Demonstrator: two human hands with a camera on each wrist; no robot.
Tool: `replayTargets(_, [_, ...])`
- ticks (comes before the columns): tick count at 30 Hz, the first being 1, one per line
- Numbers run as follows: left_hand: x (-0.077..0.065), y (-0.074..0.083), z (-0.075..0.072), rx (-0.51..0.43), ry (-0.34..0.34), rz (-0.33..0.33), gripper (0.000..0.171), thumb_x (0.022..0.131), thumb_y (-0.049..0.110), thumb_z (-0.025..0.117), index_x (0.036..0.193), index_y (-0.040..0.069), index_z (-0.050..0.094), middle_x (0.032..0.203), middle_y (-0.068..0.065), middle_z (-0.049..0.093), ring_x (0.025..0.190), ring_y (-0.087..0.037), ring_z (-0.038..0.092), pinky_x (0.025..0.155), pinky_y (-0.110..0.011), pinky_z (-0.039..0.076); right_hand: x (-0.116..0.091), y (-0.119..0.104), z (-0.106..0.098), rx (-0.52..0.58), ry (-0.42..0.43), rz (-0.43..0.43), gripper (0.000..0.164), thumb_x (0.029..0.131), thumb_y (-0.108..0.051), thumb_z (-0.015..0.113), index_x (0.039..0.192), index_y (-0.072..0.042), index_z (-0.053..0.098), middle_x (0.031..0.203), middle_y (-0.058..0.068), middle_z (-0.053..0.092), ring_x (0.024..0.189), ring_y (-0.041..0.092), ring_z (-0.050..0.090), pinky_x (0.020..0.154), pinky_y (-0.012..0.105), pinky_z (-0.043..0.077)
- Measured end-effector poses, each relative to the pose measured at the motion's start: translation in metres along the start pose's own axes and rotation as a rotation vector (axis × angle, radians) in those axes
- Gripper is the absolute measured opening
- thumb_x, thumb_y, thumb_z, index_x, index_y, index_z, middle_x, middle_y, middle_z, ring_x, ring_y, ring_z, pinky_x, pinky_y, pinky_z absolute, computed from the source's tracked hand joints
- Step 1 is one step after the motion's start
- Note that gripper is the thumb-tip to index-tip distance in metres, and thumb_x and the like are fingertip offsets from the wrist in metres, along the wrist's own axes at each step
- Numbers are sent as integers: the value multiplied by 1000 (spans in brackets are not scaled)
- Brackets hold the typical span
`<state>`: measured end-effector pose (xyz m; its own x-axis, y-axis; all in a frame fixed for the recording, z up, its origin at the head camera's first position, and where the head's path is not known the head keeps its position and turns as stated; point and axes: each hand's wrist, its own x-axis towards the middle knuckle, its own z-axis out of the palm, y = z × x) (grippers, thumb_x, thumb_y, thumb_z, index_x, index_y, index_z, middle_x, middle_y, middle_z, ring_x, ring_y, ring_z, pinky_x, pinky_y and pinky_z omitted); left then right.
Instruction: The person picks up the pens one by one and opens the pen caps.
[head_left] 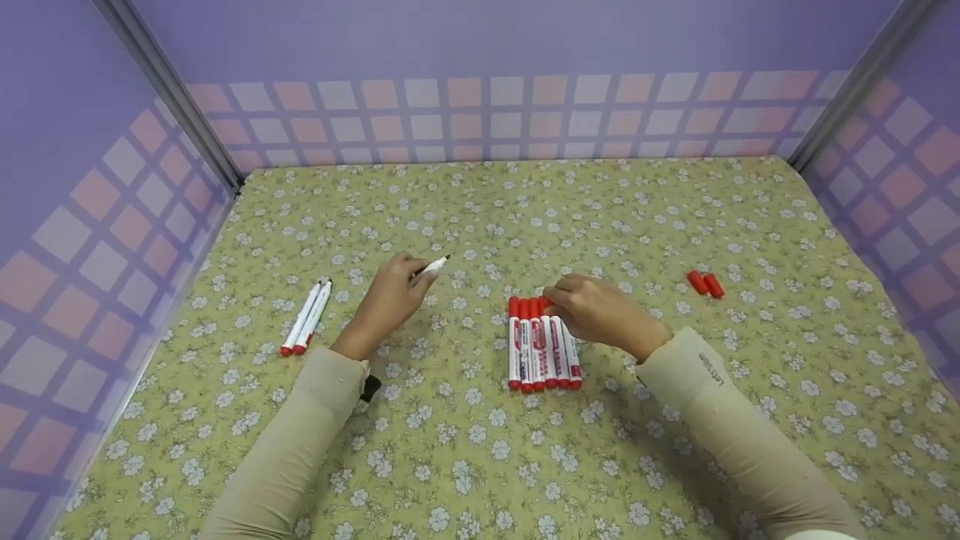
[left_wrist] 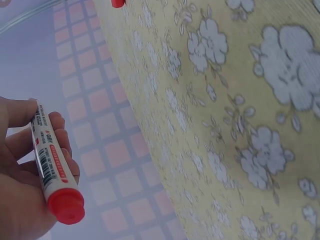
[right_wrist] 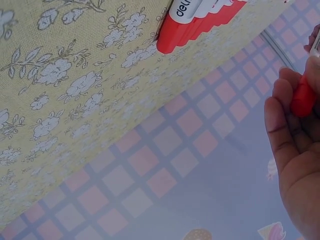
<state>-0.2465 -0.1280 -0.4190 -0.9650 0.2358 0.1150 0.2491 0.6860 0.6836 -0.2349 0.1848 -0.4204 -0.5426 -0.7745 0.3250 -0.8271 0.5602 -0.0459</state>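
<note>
My left hand [head_left: 397,292] grips an uncapped whiteboard marker [head_left: 435,265], its dark tip pointing up and to the right. In the left wrist view, the marker [left_wrist: 51,155] shows a white printed barrel and a red end, thumb and fingers around it. A red cap [right_wrist: 302,97] is pinched in my right hand [right_wrist: 300,150] in the right wrist view; a sliver of white barrel shows past the thumb, and I cannot tell whether they join. From the head, my right hand [head_left: 592,307] hovers over the cap end of a row of capped markers [head_left: 538,349], covering some caps.
Two uncapped markers [head_left: 307,319] lie side by side at the left. Two loose red caps [head_left: 705,284] lie at the right. A flowered cloth [head_left: 465,450] covers the table, with checked purple walls [head_left: 487,112] along the back and both sides.
</note>
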Motion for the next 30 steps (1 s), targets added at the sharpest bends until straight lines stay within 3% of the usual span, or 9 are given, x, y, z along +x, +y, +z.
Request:
replayTargets(10, [-4,-29,-25,-42,83,-103,37,100,26,52,127,1,56,104,-16,59,79,-22,49,70,-35,41,-1,-1,0,-9,17,-12,11,91,-7,64,98,0,69,82,10,66,71,19,63,63,29,54])
replayTargets(17, [-7,-48,-40,-89,85,-206,36,102,29,47,126,4,49,109,-14,57,81,-21,49,69,-33,40,-2,-1,1,-26,16,-8,12,91,-7,65,98,1,70,81,10,66,70,19,63,62,29,54])
replayTargets(30, [-15,-76,-65,-116,139,-330,42,101,31,46,129,0,49,119,-19,53,99,-27,52,78,-35,43,-2,0,3,-24,6,0,14,91,-8,65,99,2,71,84,11,68,72,20,64,64,29,55])
